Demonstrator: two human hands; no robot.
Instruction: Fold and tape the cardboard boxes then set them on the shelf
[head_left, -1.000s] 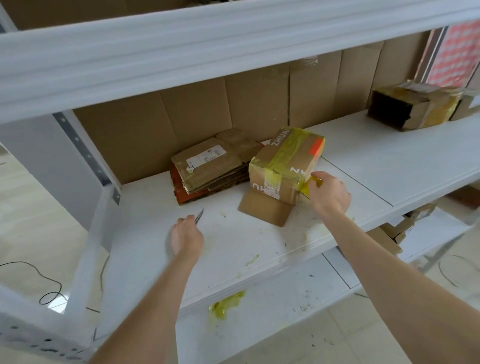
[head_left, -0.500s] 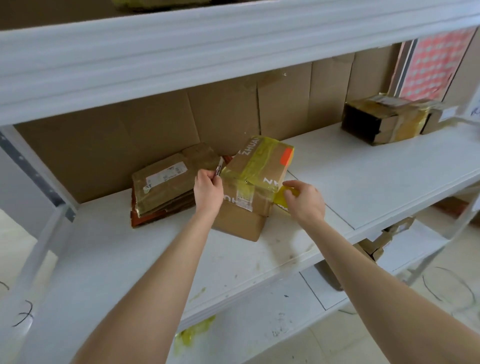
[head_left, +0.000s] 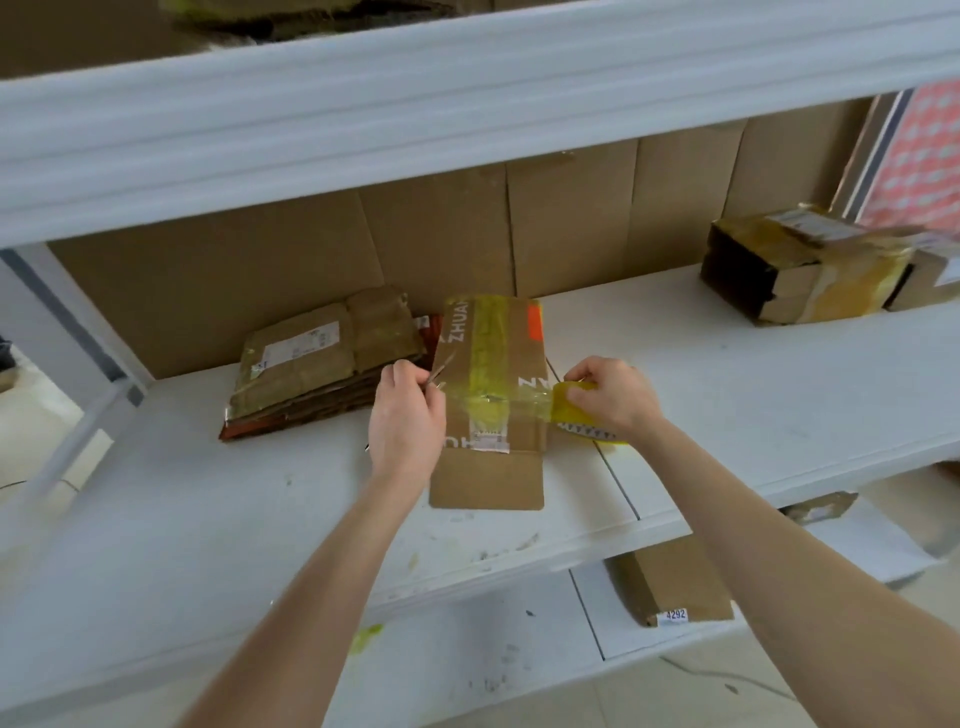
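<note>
Cardboard box (head_left: 493, 374) sits on the shelf (head_left: 727, 395), partly taped, front flap open. Right hand (head_left: 608, 400) grips the tape roll (head_left: 561, 411), strip (head_left: 524, 410) stretched from the box. Left hand (head_left: 405, 415) pinches small scissors (head_left: 439, 376) beside it; cutting and flap closure remain

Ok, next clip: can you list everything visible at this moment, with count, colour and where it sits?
cardboard box: one, brown with yellow tape, shelf centre, near flap lying open
flattened cardboard stack: one, brown, left of the box
taped boxes: at least two, brown with yellow tape, shelf far right
cardboard backing: several sheets, brown, behind the shelf
flat cardboard piece: one, brown, lower level
tape scrap: one, yellow, lower level
shelf: one, white, spans the view
tape roll: one, yellow, in the right hand, strip running onto the box
small metal tool: one, silver, in the left hand
left hand: grips the tool at the box's left edge
right hand: grips the tape roll, right of the box
</note>
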